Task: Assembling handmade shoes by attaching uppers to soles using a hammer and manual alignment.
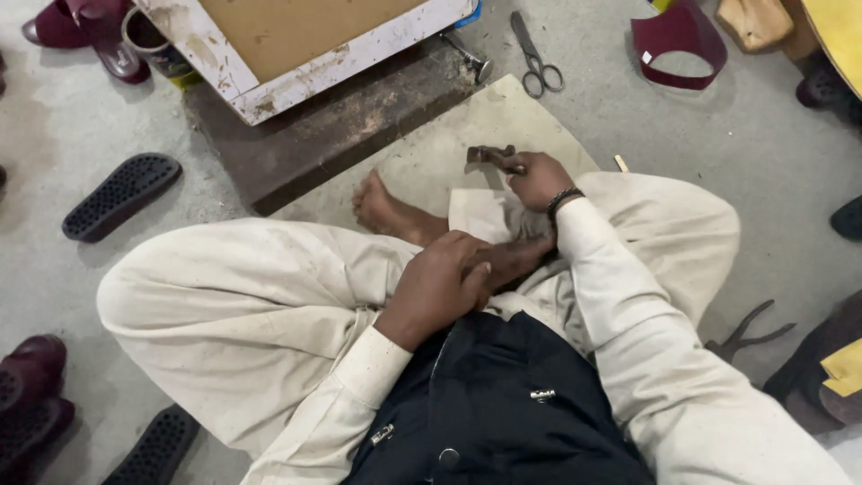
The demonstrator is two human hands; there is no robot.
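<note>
I sit cross-legged on the floor in cream clothes and a dark vest. My right hand (539, 178) grips the handle of a small metal hammer (489, 154), whose head points left above a tan cardboard sheet (485, 121). A dark band circles that wrist. My left hand (440, 286) rests closed on my own ankle and foot in my lap, with nothing held in it. A pale piece of material (480, 214) lies under my right forearm, between my bare foot (377, 205) and my knee.
A white-framed board (296, 72) lies on a dark slab (350, 126) ahead. Scissors (534, 58) and a maroon shoe upper (678, 45) are beyond the cardboard. Black soles (121, 193) lie left, pliers (745, 334) right, maroon shoes (31, 373) lower left.
</note>
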